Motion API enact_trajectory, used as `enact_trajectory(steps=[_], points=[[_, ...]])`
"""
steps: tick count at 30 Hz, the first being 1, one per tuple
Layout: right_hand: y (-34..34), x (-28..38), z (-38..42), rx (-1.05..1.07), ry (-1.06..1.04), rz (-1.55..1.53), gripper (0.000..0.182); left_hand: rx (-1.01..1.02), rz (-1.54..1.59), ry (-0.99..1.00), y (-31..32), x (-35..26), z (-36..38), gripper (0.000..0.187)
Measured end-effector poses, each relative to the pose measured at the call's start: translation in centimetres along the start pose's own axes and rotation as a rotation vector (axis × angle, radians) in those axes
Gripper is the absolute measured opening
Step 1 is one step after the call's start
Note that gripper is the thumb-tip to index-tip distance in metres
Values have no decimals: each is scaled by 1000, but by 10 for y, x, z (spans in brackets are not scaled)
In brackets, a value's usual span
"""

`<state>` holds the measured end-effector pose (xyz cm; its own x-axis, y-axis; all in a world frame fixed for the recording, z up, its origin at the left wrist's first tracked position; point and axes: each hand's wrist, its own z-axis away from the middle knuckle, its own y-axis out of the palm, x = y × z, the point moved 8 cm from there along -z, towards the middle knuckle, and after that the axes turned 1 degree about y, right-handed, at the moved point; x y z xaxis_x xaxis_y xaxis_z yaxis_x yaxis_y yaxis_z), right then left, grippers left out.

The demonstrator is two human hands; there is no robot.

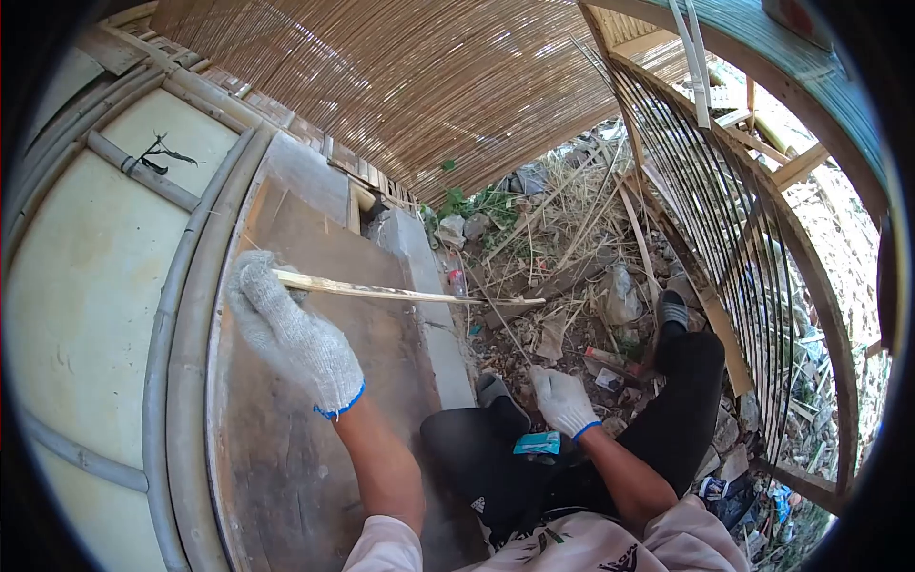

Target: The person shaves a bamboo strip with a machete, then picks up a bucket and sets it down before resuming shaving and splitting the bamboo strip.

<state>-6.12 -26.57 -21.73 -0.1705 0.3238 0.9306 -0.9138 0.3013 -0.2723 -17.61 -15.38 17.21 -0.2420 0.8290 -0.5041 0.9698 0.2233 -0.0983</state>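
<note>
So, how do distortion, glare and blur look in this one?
Head view: strong fisheye curvature, the bamboo pole appearing bowed, black corners; head view: sunlit ground beyond the slatted frame nearly blown out; head view: left hand slightly blurred, probably by motion, right hand crisper.

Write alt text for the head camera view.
A gloved left hand grips a long wooden strip above a brown board, while a gloved right hand holds a thin stick that crosses the strip in view. Beyond lie littered ground and a slatted screen.
</note>
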Motion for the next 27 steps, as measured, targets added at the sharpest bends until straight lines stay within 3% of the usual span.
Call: enact_trajectory(steps=[2, 4, 6, 8, 9, 10, 14, 16, 18, 20, 27], points=[[2, 11, 16, 57, 60, -68, 53, -70, 85, 1, -4, 1, 2, 32], [-9, 69, 26, 91, -84, -221, 44, -73, -2, 18, 0, 1, 4, 33], [-22, 130, 34, 68, -369, -290, 24, -97, -48, 96, -2, -3, 5, 36], [-25, 162, 36, 40, -441, -277, 17, -121, -178, 76, 6, -5, 7, 44], [-25, 170, 36, 63, -459, -294, 16, -246, -107, 31, 5, -2, 10, 43], [-22, 171, 32, 70, -458, -294, 16, -371, -33, -14, 0, 5, 13, 43], [-7, 154, 14, 75, -397, -269, 19, -349, 118, -2, 1, 28, 10, 45], [-7, 148, 8, 53, -383, -250, 22, -304, 46, 138, 7, 16, 6, 47], [-7, 148, 9, 66, -358, -273, 23, -321, -8, 106, 14, 10, 7, 43], [-3, 142, 0, 63, -362, -249, 23, -490, 140, 0, 12, 13, 8, 34], [-5, 133, -8, 53, -350, -187, 29, -419, 222, 11, 13, 21, 1, 32]])
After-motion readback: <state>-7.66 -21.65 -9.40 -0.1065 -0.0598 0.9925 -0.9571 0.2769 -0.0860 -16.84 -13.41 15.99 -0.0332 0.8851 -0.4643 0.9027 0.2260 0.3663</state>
